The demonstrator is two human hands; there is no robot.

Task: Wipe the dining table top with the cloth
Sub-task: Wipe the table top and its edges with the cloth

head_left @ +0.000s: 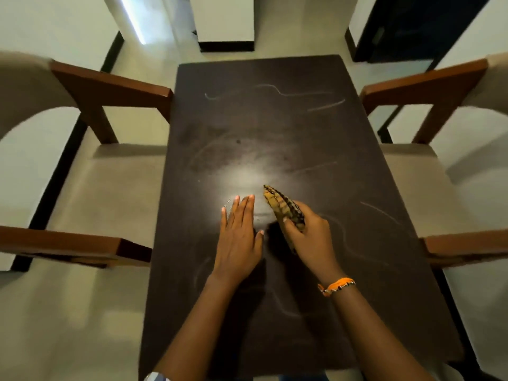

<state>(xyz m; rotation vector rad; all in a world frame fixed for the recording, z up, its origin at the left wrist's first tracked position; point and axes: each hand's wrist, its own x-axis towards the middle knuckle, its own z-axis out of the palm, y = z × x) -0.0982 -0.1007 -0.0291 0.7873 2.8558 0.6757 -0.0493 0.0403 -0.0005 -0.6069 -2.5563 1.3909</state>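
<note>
The dark brown dining table top (275,127) runs away from me, marked with pale chalky streaks and a bright glare spot near its middle. My right hand (308,237) grips a bunched yellow-and-black patterned cloth (281,206), whose tip points up and left over the table. My left hand (239,235) lies flat on the table just left of the cloth, palm down, fingers straight and close together, holding nothing. An orange beaded bracelet (336,285) circles my right wrist.
A chair with brown wooden arms (110,89) and a beige seat stands against the table's left side, and a matching chair (428,81) stands on the right. Pale floor, white walls and a dark doorway (406,28) lie beyond the far edge.
</note>
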